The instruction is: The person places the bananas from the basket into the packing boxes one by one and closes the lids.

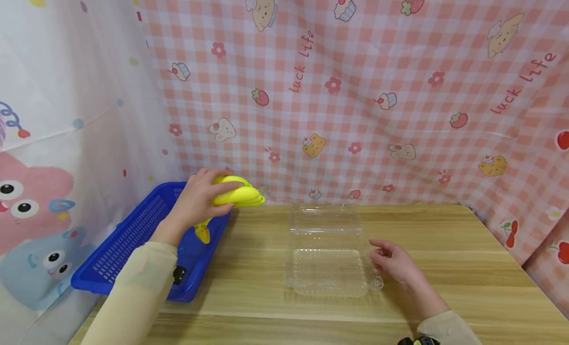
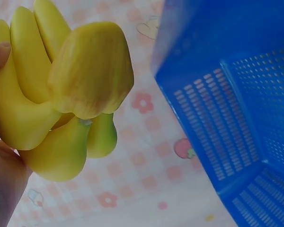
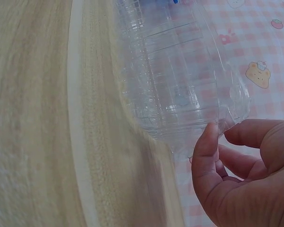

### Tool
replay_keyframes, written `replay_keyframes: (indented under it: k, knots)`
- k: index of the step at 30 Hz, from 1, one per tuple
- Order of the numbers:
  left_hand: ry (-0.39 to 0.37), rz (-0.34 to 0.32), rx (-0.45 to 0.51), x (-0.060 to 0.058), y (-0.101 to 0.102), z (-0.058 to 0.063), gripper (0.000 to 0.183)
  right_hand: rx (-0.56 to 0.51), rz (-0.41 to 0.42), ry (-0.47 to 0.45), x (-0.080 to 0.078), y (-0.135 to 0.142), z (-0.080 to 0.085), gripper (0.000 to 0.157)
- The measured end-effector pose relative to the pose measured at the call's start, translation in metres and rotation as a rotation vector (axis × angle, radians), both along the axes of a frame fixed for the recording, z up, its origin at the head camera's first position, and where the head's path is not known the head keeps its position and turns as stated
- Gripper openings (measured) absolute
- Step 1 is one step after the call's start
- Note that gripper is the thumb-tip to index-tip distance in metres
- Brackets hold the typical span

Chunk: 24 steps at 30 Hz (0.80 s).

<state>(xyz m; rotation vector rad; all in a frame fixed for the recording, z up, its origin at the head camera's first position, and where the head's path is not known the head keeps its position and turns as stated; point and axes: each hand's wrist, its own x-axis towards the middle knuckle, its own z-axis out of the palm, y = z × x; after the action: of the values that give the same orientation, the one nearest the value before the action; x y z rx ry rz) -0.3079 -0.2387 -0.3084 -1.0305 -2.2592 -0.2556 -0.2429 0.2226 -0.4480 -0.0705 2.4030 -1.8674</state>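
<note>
My left hand (image 1: 200, 196) grips a bunch of yellow bananas (image 1: 240, 194) over the blue basket (image 1: 202, 276). The tips point right, while the thick stem end shows below the palm. Close up in the left wrist view, that blunt brownish crown of the bananas (image 2: 92, 71) faces the camera. At the right edge of a clear plastic clamshell box (image 1: 329, 271), my right hand (image 1: 395, 261) pinches the rim between thumb and forefinger. The box lies with its lid (image 1: 324, 219) folded back. In the right wrist view the thumb (image 3: 207, 146) overlaps the corner of the box.
A wooden table (image 1: 444, 246) carries the basket at left and the box near the middle. Behind it hangs a pink checked cloth (image 1: 333, 112); a white printed cloth (image 1: 89, 112) hangs at the left. The basket has slotted side walls (image 2: 217, 127).
</note>
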Motion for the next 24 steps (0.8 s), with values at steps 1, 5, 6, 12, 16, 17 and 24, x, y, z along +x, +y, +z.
replay_keyframes:
  k: [1,5,6,12,16,17,24]
  knots:
    - [0.002,-0.007,-0.005,0.001,0.002,0.001,0.044,-0.002,-0.001,0.0,0.0,0.0,0.0,0.05]
    - [-0.003,-0.033,-0.017,0.003,0.013,0.003,0.045,-0.011,-0.002,0.002,0.001,-0.001,0.001,0.05]
    - [-0.005,-0.041,-0.019,0.004,0.015,0.003,0.045,-0.015,-0.001,0.003,0.001,-0.001,0.001,0.05]
    - [-0.004,-0.088,-0.023,0.006,0.032,0.003,0.044,-0.02,0.004,0.003,0.002,-0.001,0.001,0.049]
    - [-0.012,-0.107,-0.01,0.006,0.045,0.0,0.044,-0.015,0.008,0.007,0.001,0.0,0.001,0.05]
    - [-0.015,-0.113,-0.004,0.007,0.049,-0.001,0.044,-0.012,0.01,0.01,0.001,0.0,0.001,0.05]
    - [-0.03,-0.161,0.016,0.011,0.073,-0.012,0.043,-0.028,-0.006,0.005,0.001,-0.002,0.0,0.049]
